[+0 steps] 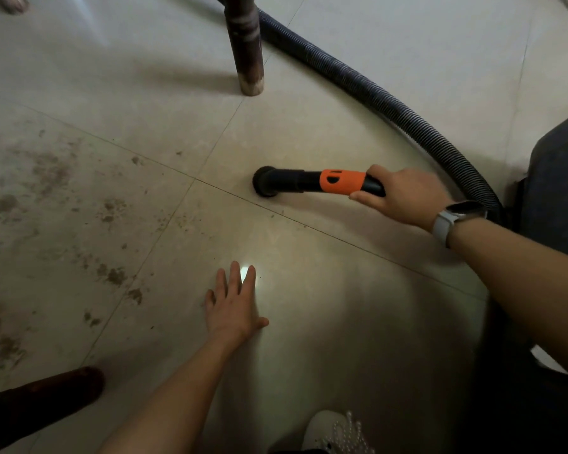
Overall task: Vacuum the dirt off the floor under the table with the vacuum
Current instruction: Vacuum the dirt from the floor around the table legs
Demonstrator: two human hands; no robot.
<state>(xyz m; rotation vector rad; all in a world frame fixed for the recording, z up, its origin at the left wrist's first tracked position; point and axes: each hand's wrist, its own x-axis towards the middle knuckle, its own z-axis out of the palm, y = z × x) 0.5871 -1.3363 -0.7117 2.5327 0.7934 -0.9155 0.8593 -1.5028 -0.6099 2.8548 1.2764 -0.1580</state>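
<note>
Head view: pale tiled floor (309, 132) with brown dirt (46, 178) smeared across the left tiles. A dark table leg (246, 54) stands at top. The right hand (404, 198) has its grip curled round the vacuum nozzle (312, 181), whose round head touches the floor; its hose (374, 96) curves behind. The left hand (235, 306) rests flat, fingers spread, holding nothing.

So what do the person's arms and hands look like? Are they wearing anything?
Both forearms are bare, with no sleeves showing and no gloves. The right hand has a watch at its wrist, with a dark rectangular face and a pale grey band. The left hand wears nothing.
</note>
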